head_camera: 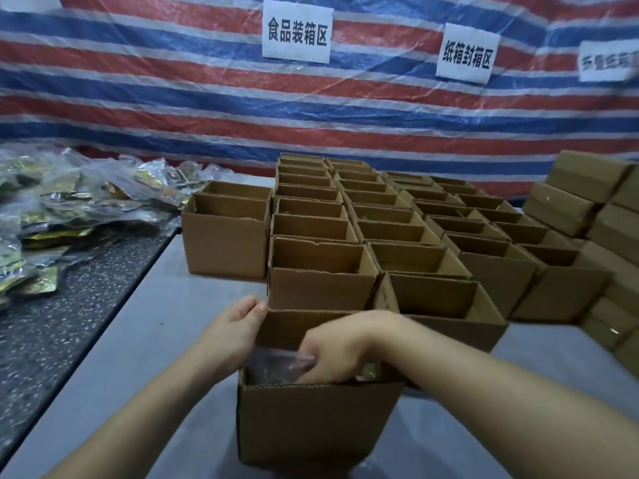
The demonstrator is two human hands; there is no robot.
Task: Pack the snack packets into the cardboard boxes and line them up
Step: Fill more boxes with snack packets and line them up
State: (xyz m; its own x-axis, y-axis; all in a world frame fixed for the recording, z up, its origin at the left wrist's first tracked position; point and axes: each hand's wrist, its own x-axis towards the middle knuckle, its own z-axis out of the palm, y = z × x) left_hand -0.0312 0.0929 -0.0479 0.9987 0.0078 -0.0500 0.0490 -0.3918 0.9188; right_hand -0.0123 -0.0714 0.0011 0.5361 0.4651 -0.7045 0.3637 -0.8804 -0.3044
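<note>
- Snack packets (69, 202) lay in a loose, shiny heap at the far left, partly on a dark speckled counter (69, 305) and well apart from the box being filled.
- Nearest the person stood one open cardboard box (311, 420) on the pale grey table (138, 357), its top flaps up.
- The right hand (332, 350) reached down into that box, fingers curled and pinching a clear plastic packet (273, 364) just below the rim; what the packet held was too blurred to tell.
- The left hand (235, 326) gripped the box's far left corner, thumb on the outside and fingers over the flap edge.
- Behind it, open cardboard boxes (380, 219) stood in tight rows running toward the back wall, side touching side; their contents could not be made out.
- Two more open boxes (224, 236) sat just left of those rows, one behind the other.
- Closed boxes (587, 188) were stacked at the right edge of the table.
- A red, white and blue striped tarpaulin (173, 98) hung across the back, with three white paper signs (297, 31) of Chinese characters fixed to it.
</note>
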